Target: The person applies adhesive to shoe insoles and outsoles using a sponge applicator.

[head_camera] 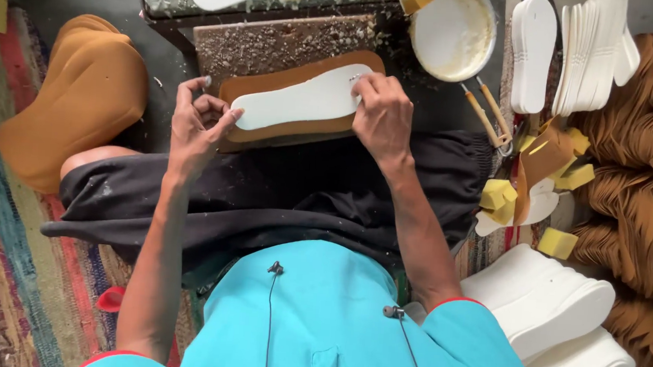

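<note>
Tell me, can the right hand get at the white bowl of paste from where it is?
Probably yes: the right hand rests on the white insole, and the bowl sits just beyond it, nothing between.

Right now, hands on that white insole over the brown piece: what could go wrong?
1. The white insole is pinned only at its ends by the left hand and right hand, so it could slip askew on the brown sole piece.
2. Crumbs litter the work board and might get trapped underneath.
3. The white bowl sits close; a stray elbow might tip it.

Left hand fingers curled, pinching; right hand palm-down, fingers pressing; forearms extended forward.
</note>
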